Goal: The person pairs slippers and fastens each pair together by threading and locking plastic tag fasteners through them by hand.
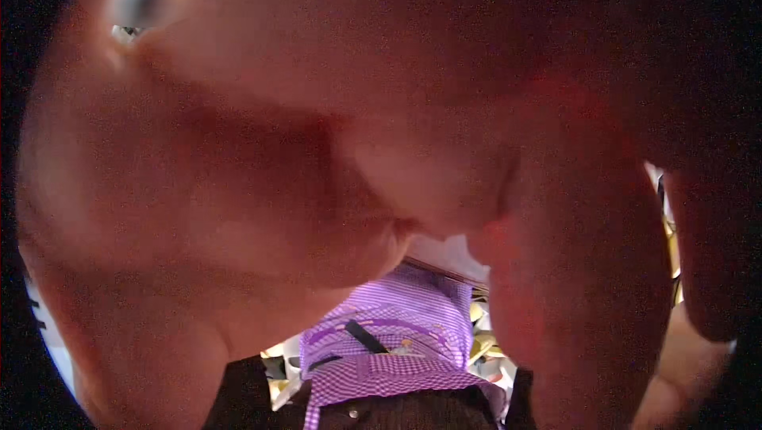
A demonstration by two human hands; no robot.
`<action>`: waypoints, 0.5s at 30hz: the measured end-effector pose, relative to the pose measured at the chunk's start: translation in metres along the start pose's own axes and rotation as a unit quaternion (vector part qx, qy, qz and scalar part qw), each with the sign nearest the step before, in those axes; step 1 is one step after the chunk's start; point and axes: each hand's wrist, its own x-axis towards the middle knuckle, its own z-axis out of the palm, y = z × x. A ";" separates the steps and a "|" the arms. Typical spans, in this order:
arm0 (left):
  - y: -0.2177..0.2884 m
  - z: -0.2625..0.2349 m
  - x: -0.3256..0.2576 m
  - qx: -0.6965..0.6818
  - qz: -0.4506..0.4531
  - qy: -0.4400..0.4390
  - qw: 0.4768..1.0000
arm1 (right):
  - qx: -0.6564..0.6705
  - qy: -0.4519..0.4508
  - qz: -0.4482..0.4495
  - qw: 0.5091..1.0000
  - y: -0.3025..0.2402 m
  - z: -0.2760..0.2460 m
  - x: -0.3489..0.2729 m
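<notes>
Blurring across nearly the whole view with bare hand [262, 200], sitting too close for telling left from right. Hiding much of a purple checked cloth [389, 319] behind it. Cutting off dark clothing [397, 412] at the lower edge. Showing yellowish scraps [482, 344] too small for identifying.

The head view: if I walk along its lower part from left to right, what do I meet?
Blurry skin close to the lens → purple checked cloth → dim, reddish skin → paler skin near the right edge. I can't tell which hand is which.
</notes>
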 end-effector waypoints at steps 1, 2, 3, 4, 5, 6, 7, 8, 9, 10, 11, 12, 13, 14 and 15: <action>0.004 -0.003 0.003 0.008 0.000 -0.002 1.000 | 0.004 0.020 -0.026 0.999 0.000 0.002 0.000; 0.008 -0.006 0.007 0.016 0.001 -0.004 1.000 | 0.009 0.039 -0.052 0.998 -0.001 0.004 0.000; 0.012 -0.007 0.009 0.024 -0.001 -0.004 1.000 | 0.017 0.060 -0.076 0.995 -0.002 0.006 -0.001; 0.016 -0.008 0.011 0.032 -0.003 -0.003 0.999 | 0.024 0.081 -0.100 0.991 -0.004 0.008 -0.004; 0.019 -0.009 0.013 0.041 -0.005 -0.003 0.999 | 0.032 0.101 -0.125 0.986 -0.006 0.011 -0.006; 0.023 -0.009 0.015 0.049 -0.006 -0.003 0.999 | 0.040 0.121 -0.150 0.980 -0.008 0.013 -0.008; 0.028 -0.009 0.017 0.055 -0.009 -0.003 0.998 | 0.047 0.141 -0.173 0.974 -0.012 0.017 -0.010; 0.033 -0.009 0.019 0.060 -0.011 -0.004 0.998 | 0.053 0.161 -0.195 0.966 -0.016 0.020 -0.012; 0.038 -0.010 0.024 0.062 -0.011 -0.006 0.998 | 0.055 0.181 -0.218 0.958 -0.021 0.025 -0.012; 0.042 -0.010 0.028 0.064 -0.011 -0.009 0.998 | 0.056 0.199 -0.240 0.949 -0.025 0.030 -0.013; 0.046 -0.011 0.031 0.064 -0.011 -0.012 0.998 | 0.056 0.216 -0.262 0.939 -0.030 0.035 -0.014; 0.050 -0.011 0.036 0.073 -0.002 -0.011 0.997 | 0.065 0.224 -0.288 0.929 -0.036 0.026 -0.019; 0.053 -0.011 0.041 0.081 0.006 -0.009 0.997 | 0.074 0.232 -0.313 0.918 -0.044 0.017 -0.025; 0.056 -0.011 0.046 0.089 0.015 -0.007 0.996 | 0.084 0.239 -0.336 0.907 -0.046 0.037 -0.015; 0.059 -0.011 0.050 0.097 0.022 -0.004 0.995 | 0.067 0.178 -0.149 0.970 -0.067 0.008 -0.035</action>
